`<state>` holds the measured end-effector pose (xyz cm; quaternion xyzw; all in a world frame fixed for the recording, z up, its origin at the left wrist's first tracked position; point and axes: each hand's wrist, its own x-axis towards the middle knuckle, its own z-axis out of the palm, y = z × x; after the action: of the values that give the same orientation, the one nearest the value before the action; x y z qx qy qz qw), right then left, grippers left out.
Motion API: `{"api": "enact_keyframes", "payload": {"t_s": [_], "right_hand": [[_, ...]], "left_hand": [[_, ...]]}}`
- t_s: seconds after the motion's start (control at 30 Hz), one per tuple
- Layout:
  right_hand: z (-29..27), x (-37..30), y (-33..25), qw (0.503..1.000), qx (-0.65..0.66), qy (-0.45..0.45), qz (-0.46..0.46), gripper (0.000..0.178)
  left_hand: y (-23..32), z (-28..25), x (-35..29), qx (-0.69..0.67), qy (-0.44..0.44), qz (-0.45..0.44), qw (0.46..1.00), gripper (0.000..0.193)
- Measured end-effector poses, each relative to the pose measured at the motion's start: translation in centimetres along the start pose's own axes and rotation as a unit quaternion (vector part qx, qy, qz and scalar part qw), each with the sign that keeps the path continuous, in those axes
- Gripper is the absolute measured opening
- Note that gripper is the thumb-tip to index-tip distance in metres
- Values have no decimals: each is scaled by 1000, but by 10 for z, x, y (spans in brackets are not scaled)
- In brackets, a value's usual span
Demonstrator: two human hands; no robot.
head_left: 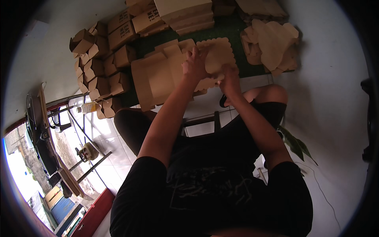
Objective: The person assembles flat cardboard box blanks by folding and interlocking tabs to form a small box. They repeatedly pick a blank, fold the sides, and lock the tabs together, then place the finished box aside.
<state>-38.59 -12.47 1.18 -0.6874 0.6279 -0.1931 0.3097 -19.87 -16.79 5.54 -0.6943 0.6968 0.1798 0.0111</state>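
A partly unfolded brown cardboard box [152, 81] lies in front of me on a green mat, its scalloped lid panel [221, 49] to the right. My left hand [194, 66] rests on the cardboard near the middle, fingers spread, with the thumb reaching toward the right hand. At the near right edge of the lid panel, my right hand [230, 81] is closed, pinching the cardboard edge between thumb and fingers. Part of that edge is hidden behind the fingers.
Folded small boxes [98, 69] are stacked at the left. Larger boxes [185, 14] are piled at the back, and flat cardboard pieces [274, 45] lie at the right of the green mat [221, 29]. A bottle [87, 108] stands left of my knee. Leaves [296, 142] show at the right.
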Motion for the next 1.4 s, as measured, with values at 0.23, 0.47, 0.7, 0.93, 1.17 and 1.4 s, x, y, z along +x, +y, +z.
{"api": "enact_keyframes", "payload": {"t_s": [0.23,0.47,0.7,0.93,1.17,1.4], "right_hand": [[-9,4,-17,1000,26,12,11,57],[4,2,-3,998,45,9,31,59],[15,17,10,996,36,-15,76,55],[9,21,-7,998,35,7,56,56],[17,33,-6,998,39,23,44,53],[7,63,-18,996,65,-7,64,59]], "left_hand": [[0,-3,5,17,-15,-10,1000,155],[-4,-4,17,53,-54,-9,997,159],[0,-7,15,84,-34,-11,996,156],[-9,3,-1,48,-4,10,999,152],[-34,9,-8,48,13,97,994,162],[-37,11,-5,62,-58,85,993,177]]}}
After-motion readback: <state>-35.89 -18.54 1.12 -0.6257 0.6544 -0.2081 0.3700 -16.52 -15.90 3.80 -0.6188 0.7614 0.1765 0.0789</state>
